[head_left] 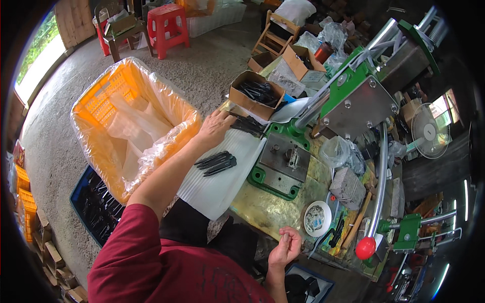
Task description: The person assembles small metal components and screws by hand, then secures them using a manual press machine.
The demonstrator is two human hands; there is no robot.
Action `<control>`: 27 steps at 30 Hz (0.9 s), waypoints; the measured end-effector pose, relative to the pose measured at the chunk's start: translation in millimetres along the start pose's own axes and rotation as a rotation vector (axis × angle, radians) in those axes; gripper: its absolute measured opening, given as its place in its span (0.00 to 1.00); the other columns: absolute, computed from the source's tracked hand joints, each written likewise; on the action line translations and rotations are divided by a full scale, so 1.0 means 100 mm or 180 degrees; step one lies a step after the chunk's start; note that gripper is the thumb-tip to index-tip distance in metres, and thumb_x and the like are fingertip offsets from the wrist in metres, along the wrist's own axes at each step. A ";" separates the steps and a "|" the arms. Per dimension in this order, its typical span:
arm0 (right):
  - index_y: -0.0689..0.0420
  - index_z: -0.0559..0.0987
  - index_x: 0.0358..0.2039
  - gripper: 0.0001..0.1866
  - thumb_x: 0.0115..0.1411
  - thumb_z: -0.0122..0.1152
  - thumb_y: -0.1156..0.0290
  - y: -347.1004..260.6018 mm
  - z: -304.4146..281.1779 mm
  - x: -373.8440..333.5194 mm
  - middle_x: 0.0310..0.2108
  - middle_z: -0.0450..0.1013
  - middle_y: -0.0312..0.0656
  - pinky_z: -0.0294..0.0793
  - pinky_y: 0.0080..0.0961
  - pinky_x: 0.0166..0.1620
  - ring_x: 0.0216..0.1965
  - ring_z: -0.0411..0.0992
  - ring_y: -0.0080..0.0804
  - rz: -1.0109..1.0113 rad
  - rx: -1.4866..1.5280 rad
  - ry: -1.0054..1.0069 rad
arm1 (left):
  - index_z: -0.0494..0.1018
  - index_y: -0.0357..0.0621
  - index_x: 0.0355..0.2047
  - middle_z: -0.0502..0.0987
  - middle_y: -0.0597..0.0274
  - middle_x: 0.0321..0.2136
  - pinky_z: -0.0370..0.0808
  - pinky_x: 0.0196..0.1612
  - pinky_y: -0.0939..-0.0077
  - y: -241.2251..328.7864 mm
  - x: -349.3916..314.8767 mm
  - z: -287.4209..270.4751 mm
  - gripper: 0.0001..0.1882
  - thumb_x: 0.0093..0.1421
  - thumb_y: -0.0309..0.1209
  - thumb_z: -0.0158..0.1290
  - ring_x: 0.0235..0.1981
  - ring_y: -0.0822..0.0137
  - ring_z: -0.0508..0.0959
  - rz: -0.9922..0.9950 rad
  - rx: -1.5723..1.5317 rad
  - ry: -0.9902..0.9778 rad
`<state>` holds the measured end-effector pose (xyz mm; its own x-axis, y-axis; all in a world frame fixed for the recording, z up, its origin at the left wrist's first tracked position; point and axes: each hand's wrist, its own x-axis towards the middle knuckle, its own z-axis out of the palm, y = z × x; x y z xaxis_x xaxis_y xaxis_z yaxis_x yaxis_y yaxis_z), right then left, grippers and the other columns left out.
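Note:
My left hand (216,128) reaches across the bench, fingers bent over the near end of a pile of slim black pieces (246,125); its fingertips are partly hidden. Closer to me, a smaller group of black pieces (216,162) lies side by side on a white foam sheet (212,191). My right hand (285,248) hovers by the bench's front edge, fingers curled and thumb against them, with nothing visible in it. Right of the foam stands a green hand press (348,101) with a steel block (284,157) on its base.
A plastic-lined orange crate (108,103) stands left of my arm, above a blue tray (96,204) of black parts. Cardboard box (256,96) with black parts sits behind the pile. The press lever's red knob (366,248), a white bowl (317,218) and a grey block (347,187) are at right.

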<state>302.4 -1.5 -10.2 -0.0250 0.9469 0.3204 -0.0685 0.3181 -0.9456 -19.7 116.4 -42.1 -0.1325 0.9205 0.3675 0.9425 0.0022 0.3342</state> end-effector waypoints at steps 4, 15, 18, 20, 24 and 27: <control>0.62 0.66 0.29 0.04 0.54 0.46 0.76 -0.02 -0.05 -0.04 0.29 0.64 0.40 0.60 0.14 0.35 0.29 0.61 0.21 0.0198 -0.0120 -0.0256 | 0.65 0.41 0.35 0.69 0.55 0.28 0.65 0.37 0.67 0.34 -0.23 -0.26 0.09 0.52 0.27 0.44 0.34 0.56 0.69 -0.0056 -0.0622 -0.0127; 0.63 0.68 0.37 0.10 0.53 0.50 0.74 0.03 0.09 0.18 0.27 0.66 0.41 0.65 0.20 0.32 0.27 0.65 0.27 -0.0069 -0.0925 -0.0605 | 0.66 0.38 0.29 0.70 0.53 0.24 0.68 0.30 0.68 1.18 -1.08 -0.51 0.07 0.48 0.23 0.47 0.27 0.54 0.71 0.0570 -0.1959 -0.0591; 0.63 0.70 0.33 0.07 0.53 0.50 0.75 -0.06 0.16 0.21 0.25 0.67 0.42 0.66 0.20 0.29 0.25 0.67 0.28 -0.0361 -0.1129 -0.0773 | 0.66 0.38 0.29 0.70 0.54 0.23 0.68 0.30 0.68 1.33 -1.19 -0.51 0.07 0.48 0.23 0.48 0.27 0.54 0.72 0.0538 -0.2047 -0.0748; 0.63 0.70 0.31 0.06 0.53 0.51 0.75 -0.05 0.12 0.18 0.24 0.67 0.42 0.67 0.21 0.28 0.24 0.67 0.29 -0.0223 -0.1235 -0.0786 | 0.66 0.38 0.32 0.70 0.54 0.24 0.69 0.30 0.70 1.39 -1.25 -0.51 0.09 0.47 0.23 0.49 0.28 0.56 0.72 0.0478 -0.2101 -0.0833; 0.63 0.70 0.27 0.06 0.53 0.51 0.73 0.01 0.00 0.10 0.20 0.66 0.39 0.65 0.18 0.26 0.21 0.65 0.23 0.0135 -0.1219 -0.0612 | 0.66 0.38 0.34 0.71 0.52 0.26 0.70 0.33 0.70 1.49 -1.29 -0.52 0.13 0.47 0.25 0.51 0.30 0.55 0.73 0.0268 -0.2613 -0.1145; 0.63 0.70 0.27 0.07 0.54 0.51 0.72 0.04 -0.04 0.04 0.19 0.65 0.36 0.63 0.15 0.25 0.20 0.62 0.19 0.0423 -0.0931 -0.0530 | 0.66 0.40 0.38 0.73 0.56 0.28 0.70 0.35 0.76 1.48 -1.34 -0.45 0.17 0.47 0.26 0.54 0.32 0.65 0.74 0.0240 -0.2914 -0.1020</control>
<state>306.0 3.4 -13.4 -0.1782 0.9682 0.1756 0.2339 0.2150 -0.9482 123.3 -23.8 -2.6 0.1361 0.9688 0.2072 0.3238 -0.2411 0.9149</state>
